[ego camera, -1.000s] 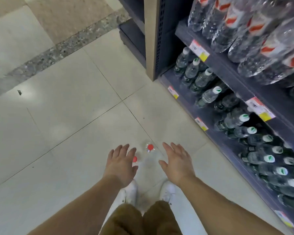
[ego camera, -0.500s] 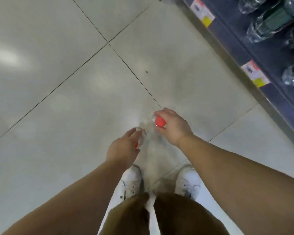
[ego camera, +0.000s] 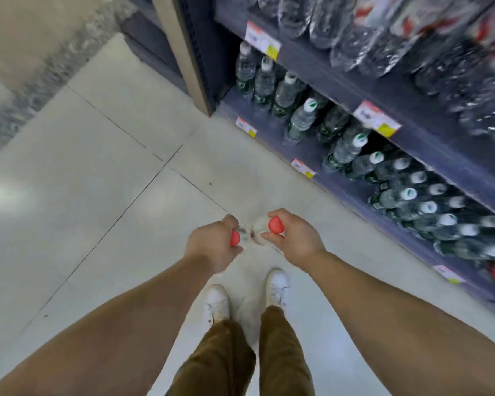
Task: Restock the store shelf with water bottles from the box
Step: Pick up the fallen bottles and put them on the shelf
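Note:
My left hand [ego camera: 212,247] grips a clear water bottle by its neck, its red cap [ego camera: 235,238] showing beside my thumb. My right hand [ego camera: 295,241] holds a second clear bottle the same way, with its red cap [ego camera: 275,225] at my fingertips. Both bottles hang down above the floor in front of my white shoes, and their clear bodies are hard to make out. The dark store shelf [ego camera: 340,178] runs along the right, its bottom level filled with green-labelled, white-capped water bottles [ego camera: 352,147]. No box is in view.
The upper shelf level [ego camera: 412,118] holds shrink-wrapped bottles with red labels [ego camera: 383,32]. Price tags [ego camera: 376,118] hang on the shelf edges. A beige upright post [ego camera: 189,58] ends the shelf unit. Pale floor tiles [ego camera: 83,195] stretch to the left.
Both hands closed on the red-capped bottles and lifted them off the floor. My view swung down to the floor, then back up toward the shelf.

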Demonstrator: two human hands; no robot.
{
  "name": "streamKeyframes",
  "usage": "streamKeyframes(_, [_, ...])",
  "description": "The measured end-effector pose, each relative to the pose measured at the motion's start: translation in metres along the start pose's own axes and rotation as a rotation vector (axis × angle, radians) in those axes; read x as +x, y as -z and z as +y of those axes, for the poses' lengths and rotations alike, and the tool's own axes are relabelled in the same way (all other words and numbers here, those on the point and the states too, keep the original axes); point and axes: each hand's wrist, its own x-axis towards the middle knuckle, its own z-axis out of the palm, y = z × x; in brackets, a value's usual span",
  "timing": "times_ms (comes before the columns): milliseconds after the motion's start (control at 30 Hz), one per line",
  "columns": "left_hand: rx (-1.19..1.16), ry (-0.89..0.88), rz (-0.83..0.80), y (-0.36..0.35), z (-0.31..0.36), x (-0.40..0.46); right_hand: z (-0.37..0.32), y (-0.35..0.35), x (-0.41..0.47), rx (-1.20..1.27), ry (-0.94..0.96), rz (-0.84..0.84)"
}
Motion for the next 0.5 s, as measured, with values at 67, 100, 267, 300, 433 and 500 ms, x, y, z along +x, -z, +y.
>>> streamKeyframes(67, [-0.09, -0.064, 0.03, 0.055, 0.042, -0.042, -0.021, 0.053, -0.054, 0.111, -0.039, 0.073])
streamKeyframes(100, [-0.183, -0.1, 0.049, 0.081, 0.064, -0.064, -0.031, 0.08, -0.084, 0.189, -0.049, 0.117])
streamKeyframes(267, [-0.556, -0.405, -0.08, 0.177, 0.182, -0.159, -0.056, 0.197, -0.231, 0.54, -0.041, 0.341])
streamKeyframes(300, [-0.565, -0.476, -0.119, 0.189, 0.207, -0.173, -0.055, 0.215, -0.258, 0.586, -0.033, 0.411])
streamKeyframes(433, [-0.449, -0.711, -0.196, 0.206, 0.308, -0.222, -0.029, 0.27, -0.355, 0.673, -0.028, 0.688])
streamKeyframes(500, [-0.424, -0.79, -0.195, 0.199, 0.356, -0.245, -0.007, 0.288, -0.398, 0.71, -0.038, 0.796])
